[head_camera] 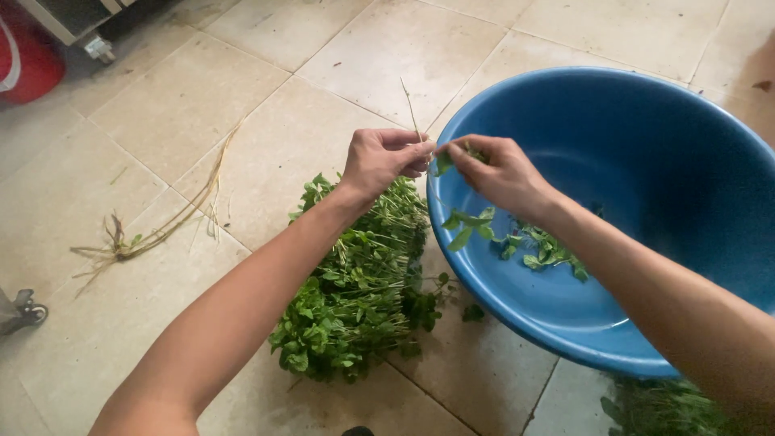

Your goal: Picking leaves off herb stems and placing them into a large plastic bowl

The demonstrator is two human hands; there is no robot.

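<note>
Stripping step, apparently: left hand pinches thin bare stem, right hand grips green leafy sprig over round blue plastic basin.

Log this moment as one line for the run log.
left hand: pinching thin stem | right hand: pinching leafy sprig | blue basin: few leaves inside | herb bundle: on tiled floor

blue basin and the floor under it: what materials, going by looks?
Blue basin: probably moulded plastic; uniform colour, smooth semi-gloss wall with soft highlights, thick rolled rim. Floor: likely glazed ceramic or stone tile; beige mottled squares with dark grout lines and a dull sheen. Neither can be confirmed by look alone.
</note>
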